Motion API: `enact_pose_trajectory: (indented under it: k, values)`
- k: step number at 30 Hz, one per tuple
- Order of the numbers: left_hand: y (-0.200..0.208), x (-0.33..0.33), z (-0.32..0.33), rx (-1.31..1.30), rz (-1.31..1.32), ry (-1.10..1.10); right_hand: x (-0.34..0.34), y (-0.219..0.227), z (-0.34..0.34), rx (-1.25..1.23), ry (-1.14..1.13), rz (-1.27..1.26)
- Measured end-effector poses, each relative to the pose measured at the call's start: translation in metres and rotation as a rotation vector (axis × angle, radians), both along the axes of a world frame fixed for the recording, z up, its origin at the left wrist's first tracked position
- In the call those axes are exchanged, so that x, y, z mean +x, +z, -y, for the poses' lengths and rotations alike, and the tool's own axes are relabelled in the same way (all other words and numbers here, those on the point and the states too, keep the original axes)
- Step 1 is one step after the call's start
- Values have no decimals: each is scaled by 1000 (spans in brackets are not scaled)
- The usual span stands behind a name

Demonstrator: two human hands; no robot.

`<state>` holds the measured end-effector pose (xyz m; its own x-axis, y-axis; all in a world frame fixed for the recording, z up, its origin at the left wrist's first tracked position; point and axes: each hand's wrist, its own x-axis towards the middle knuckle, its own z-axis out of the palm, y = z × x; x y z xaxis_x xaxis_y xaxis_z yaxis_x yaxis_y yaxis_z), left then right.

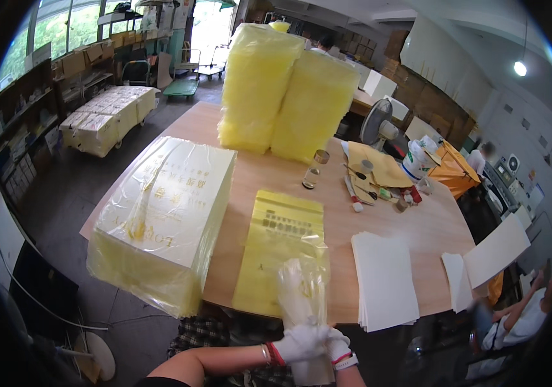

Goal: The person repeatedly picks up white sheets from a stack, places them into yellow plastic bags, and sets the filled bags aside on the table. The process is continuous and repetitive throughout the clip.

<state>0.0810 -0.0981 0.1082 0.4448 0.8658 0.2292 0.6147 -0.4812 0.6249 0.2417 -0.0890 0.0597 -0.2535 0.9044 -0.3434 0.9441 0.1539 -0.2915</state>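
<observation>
Both hands wear white gloves and meet close together at the table's near edge. My left hand [298, 343] is closed around the lower part of a clear plastic bag [301, 284]. Beside it, my right hand [336, 346] is closed on the same bag; its fingers are partly hidden. A pale strip shows below the hands, and I cannot tell whether it is inside the bag. The bag's upper end is crumpled and overlaps a flat yellow printed bag [274, 248] on the table. To the left stands a tall plastic-wrapped stack [179, 187] with a white printed top.
Two tall yellow bundles [256, 90] stand at the back of the table [243, 174]. A glass jar [315, 169], a fan [377, 122] and scattered small tools are near them. White sheets [385, 280] lie at right. Another person [524, 319] sits at the far right.
</observation>
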Motion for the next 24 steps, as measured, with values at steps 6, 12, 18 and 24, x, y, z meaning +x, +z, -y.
enact_pose_trajectory:
  k: [6, 12, 18, 24]
  values:
    - [-99, -49, -28, 61, 63, 56, -30, -70, -32, 833, -398, -344]
    - [-211, -149, -81, 622, -457, 441, -33, -65, -92, 238, -399, -65]
    - [-119, -140, -55, -386, 514, 597, -25, -32, -65, -56, -379, 30]
    - [-110, -141, 50, -395, 288, 662, -8, -63, 23, -13, -152, -290]
